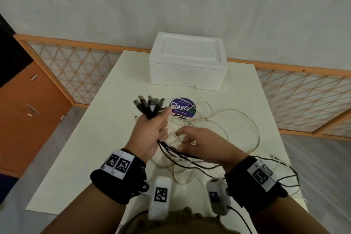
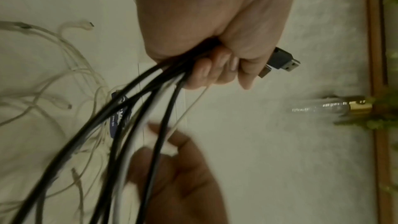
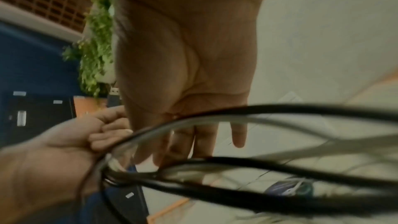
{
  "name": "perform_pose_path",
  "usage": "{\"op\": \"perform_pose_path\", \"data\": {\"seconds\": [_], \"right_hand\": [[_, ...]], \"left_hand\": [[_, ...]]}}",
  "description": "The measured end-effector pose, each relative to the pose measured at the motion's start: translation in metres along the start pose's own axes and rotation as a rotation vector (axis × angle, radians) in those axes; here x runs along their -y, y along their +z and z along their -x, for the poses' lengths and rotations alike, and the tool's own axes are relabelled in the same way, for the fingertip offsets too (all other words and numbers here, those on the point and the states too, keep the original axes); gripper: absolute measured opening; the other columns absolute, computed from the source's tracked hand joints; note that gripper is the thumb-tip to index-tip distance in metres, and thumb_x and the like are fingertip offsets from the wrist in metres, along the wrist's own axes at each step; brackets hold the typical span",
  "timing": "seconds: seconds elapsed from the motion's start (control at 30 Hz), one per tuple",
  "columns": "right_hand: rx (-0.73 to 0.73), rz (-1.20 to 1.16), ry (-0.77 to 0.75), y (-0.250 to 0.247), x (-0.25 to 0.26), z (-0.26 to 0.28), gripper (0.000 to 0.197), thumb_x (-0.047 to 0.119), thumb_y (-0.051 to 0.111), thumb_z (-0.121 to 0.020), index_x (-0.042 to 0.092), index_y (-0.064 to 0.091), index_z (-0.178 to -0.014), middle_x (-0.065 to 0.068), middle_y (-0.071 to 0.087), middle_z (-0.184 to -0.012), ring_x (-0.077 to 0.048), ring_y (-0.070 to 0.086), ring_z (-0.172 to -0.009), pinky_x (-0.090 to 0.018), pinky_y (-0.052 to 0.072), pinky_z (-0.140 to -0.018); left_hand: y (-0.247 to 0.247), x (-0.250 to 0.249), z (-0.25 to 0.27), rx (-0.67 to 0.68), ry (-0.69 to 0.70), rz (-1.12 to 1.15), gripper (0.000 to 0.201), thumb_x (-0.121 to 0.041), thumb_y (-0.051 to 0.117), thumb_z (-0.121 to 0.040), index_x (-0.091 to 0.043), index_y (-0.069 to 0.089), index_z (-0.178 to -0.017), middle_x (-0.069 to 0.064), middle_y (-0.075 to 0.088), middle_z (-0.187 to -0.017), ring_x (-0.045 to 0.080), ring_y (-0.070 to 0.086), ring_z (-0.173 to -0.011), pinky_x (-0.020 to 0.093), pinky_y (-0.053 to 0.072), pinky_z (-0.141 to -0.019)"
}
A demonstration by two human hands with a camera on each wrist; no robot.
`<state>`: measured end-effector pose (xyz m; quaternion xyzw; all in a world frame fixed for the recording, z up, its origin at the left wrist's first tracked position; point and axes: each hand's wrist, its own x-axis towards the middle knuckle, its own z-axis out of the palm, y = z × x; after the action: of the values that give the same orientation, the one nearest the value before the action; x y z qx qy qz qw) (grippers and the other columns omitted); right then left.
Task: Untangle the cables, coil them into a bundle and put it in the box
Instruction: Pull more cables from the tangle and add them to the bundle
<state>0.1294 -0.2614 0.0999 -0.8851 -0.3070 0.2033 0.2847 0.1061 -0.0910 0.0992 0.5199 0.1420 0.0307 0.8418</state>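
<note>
- Fingers of the left hand are clenched round a bunch of black cables in the head view, their plugs fanning up out of the fist; I count about six plugs, though blur makes that unsure.
- Same view: the right hand reaches out flat, fingers loose and mostly straight, over a heap of thin white cables lying on the white table; whether it pinches one I cannot tell. One closed white foam box stands at the far end of the table, well apart from the cables, and one purple round sticker lies between box and hands.
- Left wrist view: the left hand grips the black cables, about five strands trailing below the fist, with two plugs poking out past the fingers. The right hand shows blurred beneath.
- Right wrist view: the right hand hangs with straight fingers behind the black cables, which cross close to the lens; the left hand clutches their gathered end.
</note>
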Motion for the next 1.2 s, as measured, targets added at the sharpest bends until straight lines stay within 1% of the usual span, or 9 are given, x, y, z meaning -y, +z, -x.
{"op": "perform_pose_path", "data": {"seconds": [0.13,0.27,0.37,0.47,0.6,0.73,1.0,1.1,1.2], "right_hand": [[-0.056,0.312,0.181,-0.001,-0.043,-0.003,0.015,0.031,0.055,-0.091,0.021,0.066,-0.097,-0.003,0.068,-0.101,-0.023,0.060,-0.097,-0.030,0.043,-0.082],[-0.291,0.293,0.256,-0.022,-0.078,0.000,0.009,0.020,0.065,-0.086,0.017,0.072,-0.090,-0.004,0.066,-0.105,-0.022,0.060,-0.103,-0.020,0.038,-0.084],[-0.398,0.222,0.249,-0.032,-0.065,-0.003,0.013,0.020,0.059,-0.090,0.016,0.070,-0.095,-0.003,0.068,-0.097,-0.022,0.061,-0.095,-0.026,0.042,-0.082],[-0.518,-0.015,0.105,-0.039,-0.030,-0.010,0.010,0.015,0.058,-0.090,0.020,0.067,-0.088,0.004,0.068,-0.077,-0.018,0.066,-0.077,-0.039,0.054,-0.078],[-0.604,-0.299,-0.026,-0.056,0.019,-0.015,0.023,0.009,0.059,-0.089,0.029,0.061,-0.079,0.002,0.069,-0.074,-0.017,0.069,-0.072,-0.045,0.057,-0.076],[-0.625,-0.426,-0.114,-0.067,0.049,-0.016,0.026,0.008,0.057,-0.090,0.032,0.061,-0.081,0.006,0.066,-0.073,-0.010,0.069,-0.069,-0.039,0.058,-0.075],[-0.878,-0.267,-0.023,-0.082,-0.002,0.018,0.022,0.014,0.053,-0.094,0.032,0.057,-0.082,0.006,0.066,-0.077,-0.003,0.057,-0.063,-0.028,0.047,-0.060],[-0.700,0.064,0.235,-0.086,-0.039,0.039,0.009,0.025,0.056,-0.093,0.023,0.065,-0.089,0.004,0.068,-0.082,-0.010,0.059,-0.076,-0.028,0.045,-0.071],[-0.152,0.373,0.623,-0.083,-0.064,0.051,0.016,0.037,0.060,-0.086,0.029,0.067,-0.098,0.003,0.067,-0.111,-0.018,0.059,-0.100,-0.034,0.047,-0.089]], "left_hand": [[-0.040,-0.012,-0.014,-0.217,0.046,-0.003,0.033,-0.007,0.061,-0.088,-0.018,0.049,-0.060,-0.007,0.037,-0.044,0.008,0.033,-0.038,0.021,0.030,-0.042],[-0.083,-0.017,-0.019,-0.329,0.011,0.312,0.040,-0.013,0.058,-0.092,-0.021,0.058,-0.053,-0.004,0.051,-0.052,0.009,0.052,-0.048,0.024,0.053,-0.058],[-0.088,-0.016,-0.015,-0.284,-0.010,0.319,0.039,-0.017,0.056,-0.093,-0.022,0.044,-0.056,-0.008,0.034,-0.047,0.007,0.030,-0.036,0.017,0.032,-0.040],[-0.068,-0.011,-0.013,-0.189,0.006,0.128,0.036,-0.010,0.060,-0.089,-0.022,0.045,-0.058,-0.008,0.031,-0.047,0.005,0.021,-0.035,0.019,0.015,-0.039],[-0.024,-0.012,-0.011,-0.005,0.033,-0.115,0.008,-0.011,0.072,-0.072,-0.014,0.065,-0.071,0.003,0.056,-0.064,0.006,0.024,-0.036,0.020,0.014,-0.040],[0.009,-0.012,-0.012,0.118,0.056,-0.279,0.021,-0.003,0.074,-0.076,-0.023,0.074,-0.070,-0.005,0.057,-0.060,0.013,0.023,-0.045,0.033,0.012,-0.048],[-0.016,-0.006,-0.024,-0.097,-0.092,-0.030,0.016,-0.020,0.061,-0.091,-0.017,0.055,-0.076,0.000,0.058,-0.056,0.005,0.026,-0.034,0.019,0.021,-0.037],[-0.031,-0.001,-0.024,-0.159,-0.129,0.044,0.029,-0.031,0.058,-0.093,-0.019,0.047,-0.068,-0.003,0.042,-0.045,0.008,0.027,-0.035,0.020,0.028,-0.039],[-0.034,0.002,-0.021,-0.185,-0.167,0.079,0.034,-0.039,0.055,-0.093,-0.017,0.046,-0.069,0.000,0.045,-0.046,0.011,0.037,-0.040,0.026,0.046,-0.052]]}}
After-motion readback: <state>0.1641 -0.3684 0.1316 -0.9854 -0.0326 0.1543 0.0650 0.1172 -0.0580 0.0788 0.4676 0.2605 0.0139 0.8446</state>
